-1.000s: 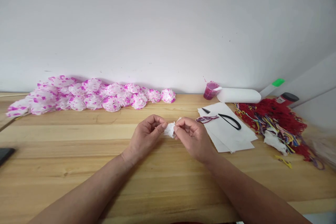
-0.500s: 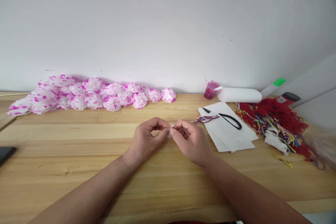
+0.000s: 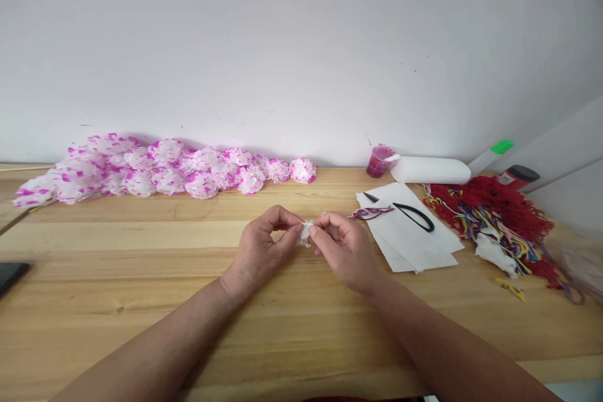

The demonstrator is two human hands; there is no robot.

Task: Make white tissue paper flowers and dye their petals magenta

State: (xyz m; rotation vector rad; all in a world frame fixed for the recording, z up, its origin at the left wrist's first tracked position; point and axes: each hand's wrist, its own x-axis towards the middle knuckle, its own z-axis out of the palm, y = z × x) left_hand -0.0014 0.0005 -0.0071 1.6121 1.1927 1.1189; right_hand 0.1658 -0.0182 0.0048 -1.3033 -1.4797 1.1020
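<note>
Over the middle of the wooden table (image 3: 141, 301), my left hand (image 3: 264, 245) and my right hand (image 3: 342, 248) meet fingertip to fingertip. Both pinch a small crumpled piece of white tissue paper (image 3: 305, 233) between thumb and fingers. Only a small white bit shows between the two hands. The tissue paper is held just above the tabletop.
A row of several white-and-pink tissue flowers (image 3: 155, 174) lies along the wall. To the right are white paper sheets (image 3: 409, 235) with black scissors (image 3: 413, 215), a pink cup (image 3: 378, 161), a white roll (image 3: 429, 171), and a heap of red and coloured threads (image 3: 494, 217). A dark phone (image 3: 9, 275) is at the left edge.
The hands closed over the tissue paper so it nearly vanished, then parted slightly; a small white piece shows again. Both hands stayed in the same spot.
</note>
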